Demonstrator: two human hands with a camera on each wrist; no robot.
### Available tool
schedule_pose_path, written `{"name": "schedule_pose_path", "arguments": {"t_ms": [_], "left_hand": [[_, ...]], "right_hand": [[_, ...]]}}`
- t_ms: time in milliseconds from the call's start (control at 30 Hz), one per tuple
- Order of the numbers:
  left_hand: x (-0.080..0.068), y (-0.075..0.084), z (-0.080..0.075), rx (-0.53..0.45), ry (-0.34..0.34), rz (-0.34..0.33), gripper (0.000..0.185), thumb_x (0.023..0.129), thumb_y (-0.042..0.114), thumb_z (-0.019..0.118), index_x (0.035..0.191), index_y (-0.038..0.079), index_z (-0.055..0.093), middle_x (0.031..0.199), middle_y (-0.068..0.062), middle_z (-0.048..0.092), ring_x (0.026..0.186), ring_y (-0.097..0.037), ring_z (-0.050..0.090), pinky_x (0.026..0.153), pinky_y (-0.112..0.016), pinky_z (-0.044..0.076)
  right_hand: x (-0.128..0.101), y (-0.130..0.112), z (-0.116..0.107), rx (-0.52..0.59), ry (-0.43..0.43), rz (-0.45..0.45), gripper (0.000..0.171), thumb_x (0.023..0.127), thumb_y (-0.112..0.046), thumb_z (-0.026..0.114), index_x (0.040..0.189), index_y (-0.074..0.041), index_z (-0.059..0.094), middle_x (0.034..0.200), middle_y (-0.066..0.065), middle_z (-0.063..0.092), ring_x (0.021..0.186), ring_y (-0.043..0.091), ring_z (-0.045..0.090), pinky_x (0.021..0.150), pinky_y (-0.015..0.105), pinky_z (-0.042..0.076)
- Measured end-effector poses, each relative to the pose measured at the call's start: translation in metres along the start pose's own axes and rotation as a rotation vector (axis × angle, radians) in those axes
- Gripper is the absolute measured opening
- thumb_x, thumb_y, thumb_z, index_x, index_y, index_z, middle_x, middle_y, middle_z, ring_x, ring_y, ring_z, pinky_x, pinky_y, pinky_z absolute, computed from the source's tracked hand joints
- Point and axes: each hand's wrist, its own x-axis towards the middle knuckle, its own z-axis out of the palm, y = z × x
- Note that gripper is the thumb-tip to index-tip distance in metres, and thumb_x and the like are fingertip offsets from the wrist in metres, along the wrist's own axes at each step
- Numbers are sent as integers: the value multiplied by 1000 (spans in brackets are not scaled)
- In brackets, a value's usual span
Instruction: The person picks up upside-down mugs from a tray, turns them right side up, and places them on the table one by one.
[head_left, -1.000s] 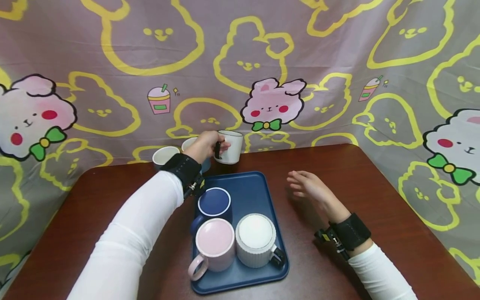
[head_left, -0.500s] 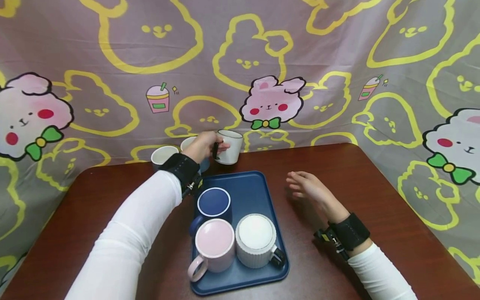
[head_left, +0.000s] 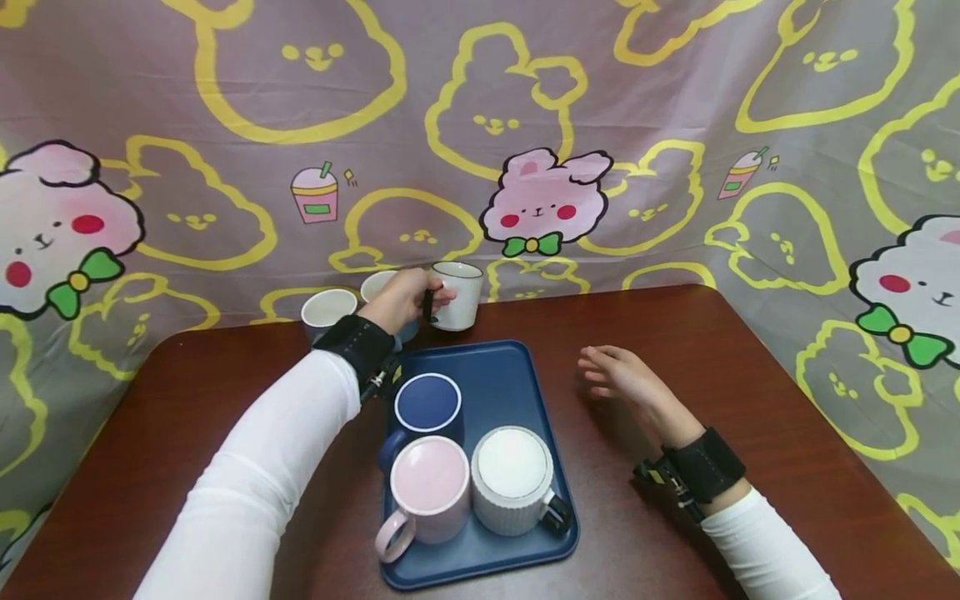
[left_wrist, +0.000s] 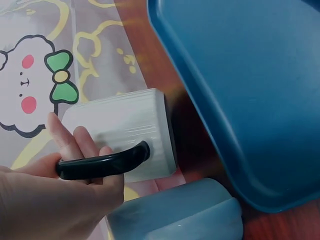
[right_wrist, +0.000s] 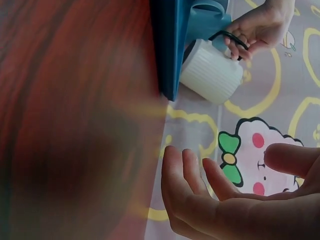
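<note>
white ribbed mug [head_left: 457, 295]: at the far edge of the table, just beyond the blue tray's back rim, against the cartoon cloth; upright, black handle turned left
left hand [head_left: 405, 298]: fingers curled through and round the black handle [left_wrist: 102, 164], gripping it
right hand [head_left: 622, 377]: held just over the table right of the tray, fingers loose and nearly straight, gripping nothing
blue tray [head_left: 501, 375]: mid-table, far half bare
on the tray: dark blue mug [head_left: 428, 407] behind, pink mug [head_left: 429, 483] front left, second white ribbed mug [head_left: 513, 476] front right, close together
pale blue mug [left_wrist: 180, 215]: just beside the held mug, mostly hidden by the wrist in the head view
grey mug [head_left: 328, 310]: further left along the cloth
table [head_left: 750, 375]: dark red-brown wood
</note>
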Motion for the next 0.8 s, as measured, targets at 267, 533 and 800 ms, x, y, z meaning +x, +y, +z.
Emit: {"name": "schedule_pose_path", "arguments": {"t_ms": [267,533,800], "left_hand": [[87,-30,-38,-142,-44,-5,16,95,4,43,89,2,58,75,-10,72,73,-19,68,67,-30,46],[114,-43,-49,-169,-12,54,15,95,3,43,91,2,58,74,-10,72,71,-17,70,65,-27,51],[99,-46,-44,-193,-3,55,17,95,3,45,109,-2,53,79,-13,73,81,-20,72,78,-29,53]], "right_hand": [[-1,3,-5,-4,-10,20,54,103,-31,36,143,6,30,145,26,37,132,39,40,106,48,38],[-1,3,-7,-8,-7,10,55,103,-32,36,143,5,29,145,26,38,132,39,40,106,48,38],[0,4,-7,-23,-8,5,56,103,-33,36,143,5,29,145,26,37,132,39,40,105,48,39]]}}
